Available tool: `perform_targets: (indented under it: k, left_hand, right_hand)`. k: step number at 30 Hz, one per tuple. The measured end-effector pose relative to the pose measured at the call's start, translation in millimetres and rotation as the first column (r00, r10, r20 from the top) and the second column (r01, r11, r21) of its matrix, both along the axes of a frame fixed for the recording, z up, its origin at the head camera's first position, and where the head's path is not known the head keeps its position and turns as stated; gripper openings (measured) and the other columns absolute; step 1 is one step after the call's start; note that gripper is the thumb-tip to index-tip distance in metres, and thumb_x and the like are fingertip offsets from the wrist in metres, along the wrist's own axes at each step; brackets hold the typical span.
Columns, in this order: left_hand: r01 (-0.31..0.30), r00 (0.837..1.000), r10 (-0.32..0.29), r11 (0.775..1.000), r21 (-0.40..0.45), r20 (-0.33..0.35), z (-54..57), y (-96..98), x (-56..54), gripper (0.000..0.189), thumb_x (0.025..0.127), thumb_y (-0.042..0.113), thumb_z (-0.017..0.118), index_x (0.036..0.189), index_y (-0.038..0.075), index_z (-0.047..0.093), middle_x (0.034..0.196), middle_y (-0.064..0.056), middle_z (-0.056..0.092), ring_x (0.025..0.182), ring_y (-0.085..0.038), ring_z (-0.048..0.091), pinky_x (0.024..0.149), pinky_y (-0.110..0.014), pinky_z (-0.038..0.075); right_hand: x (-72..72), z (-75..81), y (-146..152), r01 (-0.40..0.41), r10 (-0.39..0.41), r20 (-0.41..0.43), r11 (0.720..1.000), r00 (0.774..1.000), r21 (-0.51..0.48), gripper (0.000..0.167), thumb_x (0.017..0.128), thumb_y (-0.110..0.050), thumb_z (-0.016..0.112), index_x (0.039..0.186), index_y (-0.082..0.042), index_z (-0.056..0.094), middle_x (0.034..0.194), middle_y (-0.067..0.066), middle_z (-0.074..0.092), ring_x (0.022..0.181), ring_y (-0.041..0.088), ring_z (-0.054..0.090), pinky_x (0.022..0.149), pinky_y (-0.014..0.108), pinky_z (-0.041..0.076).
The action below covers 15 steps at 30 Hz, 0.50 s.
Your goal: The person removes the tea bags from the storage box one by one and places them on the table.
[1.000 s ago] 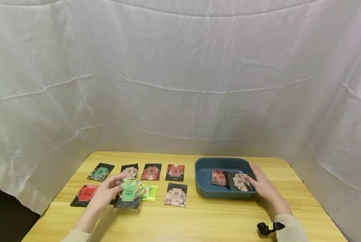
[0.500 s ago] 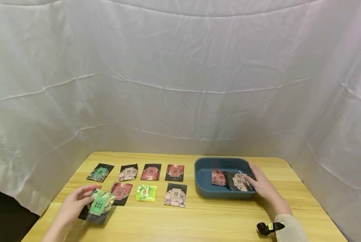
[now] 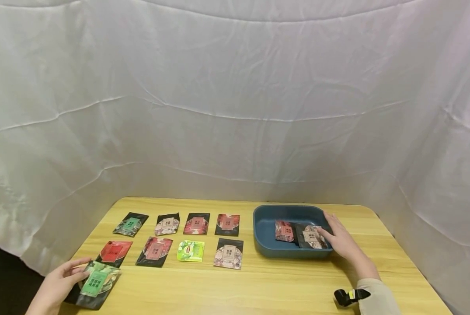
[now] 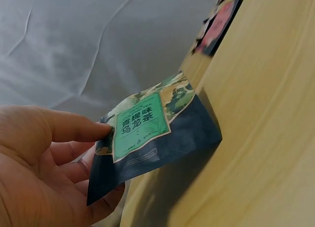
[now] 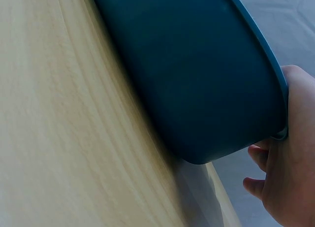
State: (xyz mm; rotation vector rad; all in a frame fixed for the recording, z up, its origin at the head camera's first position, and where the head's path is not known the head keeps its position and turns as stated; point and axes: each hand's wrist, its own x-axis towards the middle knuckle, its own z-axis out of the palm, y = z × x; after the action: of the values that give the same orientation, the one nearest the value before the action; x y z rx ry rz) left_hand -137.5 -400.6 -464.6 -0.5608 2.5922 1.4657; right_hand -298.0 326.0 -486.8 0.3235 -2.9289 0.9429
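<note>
At the table's front left, my left hand [image 3: 57, 282] pinches a dark tea packet with a green label [image 3: 95, 284] by its left edge. In the left wrist view the thumb lies on the packet's face [image 4: 142, 121] and the other fingers are behind it; its lower right corner is at the tabletop. A blue plastic bin [image 3: 264, 245] stands at the right of the table. My right hand [image 3: 345, 243] grips its right rim, thumb over the inside and fingers outside. Inside the bin lie a red-label packet [image 3: 284, 231] and a beige-label packet [image 3: 312, 237], partly overlapping.
Several tea packets lie in two rows left of the bin, among them a red packet [image 3: 114, 253] beside my left hand, a bright green packet [image 3: 190, 251] and a pink-label packet [image 3: 154, 251]. Pale curtains [image 3: 235, 131] hang behind and beside the wooden table [image 3: 235, 288].
My left hand has carried the green-label packet left and toward the table's front left, uncovering the red packet and the others it passed over. My right hand has stayed at the bin.
</note>
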Motion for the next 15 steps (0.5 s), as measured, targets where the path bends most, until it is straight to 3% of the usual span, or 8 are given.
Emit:
perform_targets:
  k: [4,9,15]
  left_hand:
    - [0.019,0.998,-0.018,0.999,-0.027,0.054,-4.8,-10.1,3.3,0.059,0.093,0.024,0.065,0.134,-0.014,0.046,0.103,-0.005,0.071,0.077,0.01,0.054,0.069,-0.018,0.049]
    - [0.081,0.989,-0.072,0.994,-0.072,0.127,-11.6,-18.2,6.0,0.06,0.094,0.027,0.064,0.131,-0.016,0.046,0.112,-0.028,0.066,0.085,-0.008,0.061,0.072,-0.032,0.051]
    - [0.112,0.987,-0.091,0.982,-0.152,0.135,-15.1,-21.9,5.2,0.063,0.091,0.032,0.067,0.127,-0.017,0.05,0.12,-0.038,0.057,0.098,-0.033,0.065,0.079,-0.043,0.054]
  right_hand:
    - [1.3,0.2,0,0.0,0.0,0.003,1.0,1.0,-0.002,0.075,0.1,-0.039,0.049,0.154,0.002,0.017,0.156,0.035,0.015,0.143,0.055,0.01,0.111,0.072,0.012]
    - [2.3,0.4,0,0.002,-0.002,0.009,1.0,1.0,-0.005,0.075,0.1,-0.04,0.049,0.154,0.001,0.016,0.156,0.035,0.015,0.144,0.054,0.01,0.111,0.072,0.012]
    - [0.5,-0.2,0,0.003,-0.003,0.01,1.0,1.0,-0.004,0.075,0.101,-0.039,0.049,0.154,0.0,0.016,0.156,0.034,0.014,0.144,0.054,0.01,0.111,0.072,0.012]
